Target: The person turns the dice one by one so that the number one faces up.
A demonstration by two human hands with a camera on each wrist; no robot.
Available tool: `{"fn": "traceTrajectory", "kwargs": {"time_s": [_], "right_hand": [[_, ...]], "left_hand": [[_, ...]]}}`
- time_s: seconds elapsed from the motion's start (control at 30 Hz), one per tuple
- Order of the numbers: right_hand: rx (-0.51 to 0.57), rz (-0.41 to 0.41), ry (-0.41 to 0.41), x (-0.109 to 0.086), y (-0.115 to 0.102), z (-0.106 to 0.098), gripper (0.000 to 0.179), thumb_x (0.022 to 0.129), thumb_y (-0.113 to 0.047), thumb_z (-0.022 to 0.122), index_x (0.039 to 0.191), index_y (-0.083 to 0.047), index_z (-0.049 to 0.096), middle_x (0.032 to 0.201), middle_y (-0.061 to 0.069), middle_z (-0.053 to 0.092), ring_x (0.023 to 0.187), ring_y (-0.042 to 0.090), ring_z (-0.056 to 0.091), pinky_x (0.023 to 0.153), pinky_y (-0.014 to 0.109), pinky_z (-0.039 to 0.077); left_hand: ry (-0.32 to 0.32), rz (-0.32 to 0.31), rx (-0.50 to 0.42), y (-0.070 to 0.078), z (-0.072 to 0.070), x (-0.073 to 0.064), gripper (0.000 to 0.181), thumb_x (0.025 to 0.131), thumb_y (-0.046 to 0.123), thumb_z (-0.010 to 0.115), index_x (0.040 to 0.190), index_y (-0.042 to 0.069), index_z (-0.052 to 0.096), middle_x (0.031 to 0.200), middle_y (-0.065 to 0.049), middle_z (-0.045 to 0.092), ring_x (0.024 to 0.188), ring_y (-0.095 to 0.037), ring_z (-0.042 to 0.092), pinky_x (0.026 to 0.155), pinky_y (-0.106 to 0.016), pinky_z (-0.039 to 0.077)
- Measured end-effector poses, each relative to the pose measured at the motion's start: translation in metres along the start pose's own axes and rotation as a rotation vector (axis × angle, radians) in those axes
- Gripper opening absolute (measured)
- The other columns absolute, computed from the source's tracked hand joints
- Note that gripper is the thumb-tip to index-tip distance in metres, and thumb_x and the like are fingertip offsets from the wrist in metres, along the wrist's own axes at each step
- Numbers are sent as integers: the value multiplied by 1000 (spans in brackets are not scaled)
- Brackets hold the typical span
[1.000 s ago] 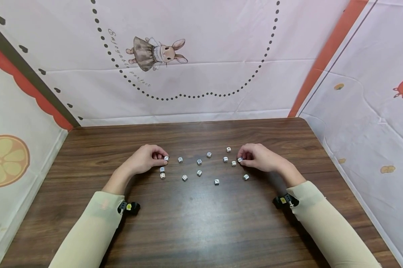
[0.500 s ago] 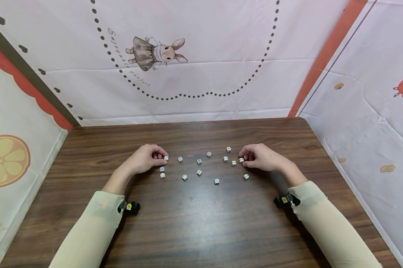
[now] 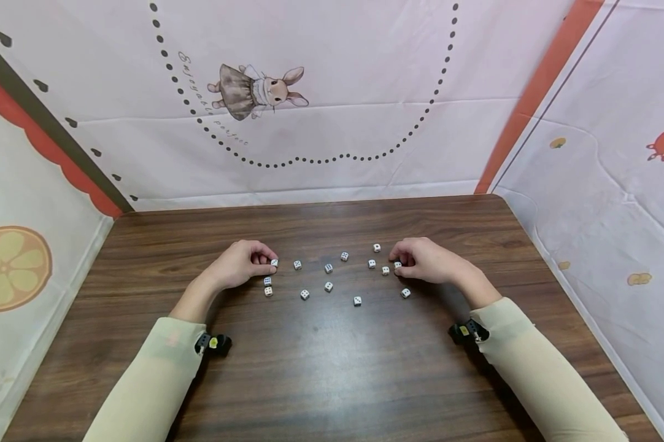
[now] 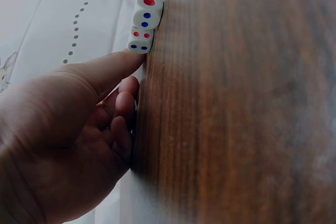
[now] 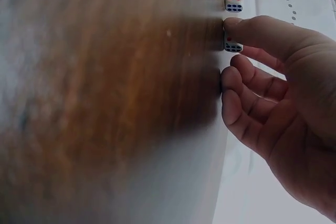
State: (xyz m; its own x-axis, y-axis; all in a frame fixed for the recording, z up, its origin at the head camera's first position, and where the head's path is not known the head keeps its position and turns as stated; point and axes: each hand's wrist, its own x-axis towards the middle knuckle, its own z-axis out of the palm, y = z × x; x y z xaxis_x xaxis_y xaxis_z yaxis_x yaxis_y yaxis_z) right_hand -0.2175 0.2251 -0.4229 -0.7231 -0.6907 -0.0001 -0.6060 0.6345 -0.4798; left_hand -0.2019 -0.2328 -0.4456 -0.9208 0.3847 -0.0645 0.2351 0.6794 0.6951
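In the head view my left hand point(image 3: 238, 263) pinches a small white die point(image 3: 274, 263) between thumb and forefinger, low at the table. The left wrist view hides that die behind the thumb; other dice point(image 4: 147, 13) show past its tip. Two more dice, one of them a die with blue pips point(image 3: 267, 281), lie just below this hand. On the right, my right hand point(image 3: 428, 259) has thumb and forefinger round another die point(image 3: 397, 265). The right wrist view shows this held die point(image 5: 233, 45) partly covered by the thumb, the other fingers loosely curled.
Several loose dice lie between the hands, among them a middle die point(image 3: 329, 268) and a nearer die point(image 3: 357, 301). One die point(image 3: 385, 270) lies close left of the right fingertips. A patterned white cloth point(image 3: 332, 123) hangs behind the brown wooden table point(image 3: 332, 368).
The die at my right fingers has turned to show different pips and shifted slightly right. My right forefinger has reached a little left since half a second ago. The left hand stays in place.
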Motion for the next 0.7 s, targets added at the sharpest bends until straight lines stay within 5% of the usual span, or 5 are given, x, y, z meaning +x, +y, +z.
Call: {"fn": "traceTrajectory", "kwargs": {"time_s": [0.7], "right_hand": [[54, 11, 4, 0, -4, 0, 8, 95, -10, 79, 100, -13, 73, 84, -8, 64, 77, 11, 61, 72, 34, 52]], "left_hand": [[-8, -11, -5, 0, -1, 1, 16, 92, 18, 86, 106, 12, 80, 85, 0, 64, 80, -19, 58, 72, -31, 47]]}}
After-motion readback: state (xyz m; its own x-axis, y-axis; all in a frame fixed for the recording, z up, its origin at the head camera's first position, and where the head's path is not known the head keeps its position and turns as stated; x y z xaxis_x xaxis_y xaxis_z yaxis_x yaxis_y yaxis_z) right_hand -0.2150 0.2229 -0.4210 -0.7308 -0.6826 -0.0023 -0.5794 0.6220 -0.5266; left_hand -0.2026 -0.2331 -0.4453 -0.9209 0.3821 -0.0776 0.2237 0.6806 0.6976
